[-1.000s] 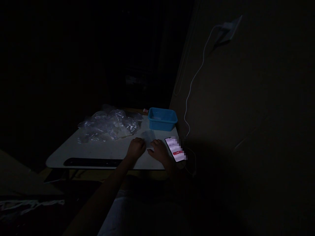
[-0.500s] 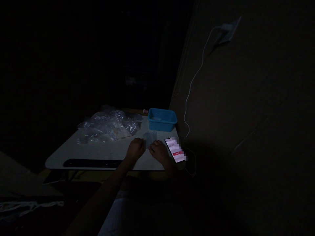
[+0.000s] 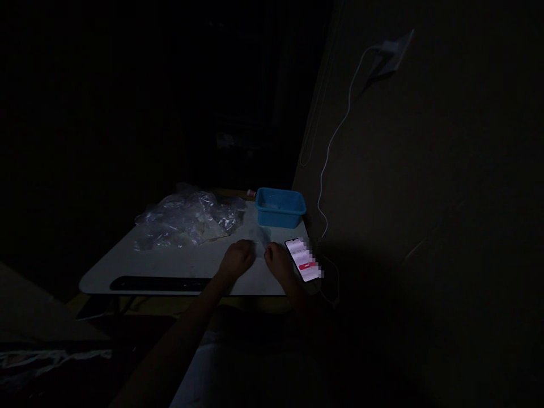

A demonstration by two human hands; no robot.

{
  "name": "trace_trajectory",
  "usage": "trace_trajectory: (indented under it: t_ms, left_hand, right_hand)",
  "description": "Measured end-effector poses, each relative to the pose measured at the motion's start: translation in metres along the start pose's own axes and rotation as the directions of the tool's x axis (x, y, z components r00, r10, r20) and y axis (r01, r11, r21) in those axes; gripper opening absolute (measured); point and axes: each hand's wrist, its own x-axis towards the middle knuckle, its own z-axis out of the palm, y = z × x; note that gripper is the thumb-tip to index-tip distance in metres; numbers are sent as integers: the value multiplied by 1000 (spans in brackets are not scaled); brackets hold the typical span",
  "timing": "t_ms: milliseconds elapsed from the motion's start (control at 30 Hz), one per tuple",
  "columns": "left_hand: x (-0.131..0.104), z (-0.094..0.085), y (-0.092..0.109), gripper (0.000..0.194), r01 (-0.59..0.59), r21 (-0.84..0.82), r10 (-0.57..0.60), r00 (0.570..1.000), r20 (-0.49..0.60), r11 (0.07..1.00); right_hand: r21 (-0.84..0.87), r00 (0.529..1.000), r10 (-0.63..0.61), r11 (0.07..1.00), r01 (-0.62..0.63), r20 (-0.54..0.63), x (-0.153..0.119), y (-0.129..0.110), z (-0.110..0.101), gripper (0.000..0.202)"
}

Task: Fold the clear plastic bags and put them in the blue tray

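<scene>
The view is very dark. A small clear plastic piece [image 3: 262, 237] lies between my hands on the white table [image 3: 161, 264]. My left hand [image 3: 238, 259] is closed at the left side of this plastic, its fingertips hard to see. On the other side my right hand [image 3: 275, 258] has its fingers curled together and pinches the plastic's right edge. Behind the plastic stands a blue basket [image 3: 278, 218] with something pale inside. A lit phone [image 3: 303, 260] lies just right of my right hand.
A large heap of crinkled clear plastic bags [image 3: 191, 218] covers the table's back left. A white cable [image 3: 329, 153] hangs from a wall socket [image 3: 393, 55] at the right. A small pinkish-white item [image 3: 251, 193] lies left of the basket. A dark slot [image 3: 157, 283] runs along the front edge.
My right hand has moved slightly right and curled tighter. My left hand has turned and shifted a little right, and the clear plastic between them has changed shape.
</scene>
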Motion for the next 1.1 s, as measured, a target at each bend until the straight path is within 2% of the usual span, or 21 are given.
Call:
trace_trajectory:
  t_ms: [67,133,333,500,567,633,733,800,867,933,1100]
  left_hand:
    - [1,3,-1,36,-68,-2,68,996,51,998]
    - [0,6,-2,38,-80,13,79,993,84,997]
    - [-6,4,-1,36,-26,48,23,998,57,999]
    - [-13,-7,1,27,71,103,-71,997,1,992]
    - [-13,-10,1,23,103,118,-102,995,-15,988]
    - [-13,-11,1,23,148,125,-145,989,-34,981]
    - [-13,-9,-1,25,255,142,-246,966,-76,956]
    - [-13,-6,-2,29,291,156,-278,955,-98,944]
    - [-13,-3,-3,34,273,162,-260,961,-92,948]
    - [-14,-2,-3,36,229,153,-222,973,-65,961]
    - [-12,-5,-4,30,131,53,-131,991,-3,990]
  right_hand:
    - [47,998,29,999,-27,-55,-1,1,0,11]
    - [117,991,45,993,-30,-126,-1,2,0,9]
    - [380,934,227,918,-111,-275,0,7,-1,7]
    - [454,882,356,870,-193,-308,0,8,-3,16]
    - [418,886,333,890,-182,-323,0,9,-4,23]
    - [329,923,252,932,-150,-291,0,8,-4,25]
    - [149,988,81,987,-62,-130,0,6,-4,21]
    - [48,999,-14,999,15,-34,0,3,-4,19]
    - [-16,999,-51,999,51,1,0,1,-4,22]
    - [-45,999,-33,998,33,-6,0,-1,-4,26]
    - [-52,999,-35,998,36,22,1,0,-2,28]
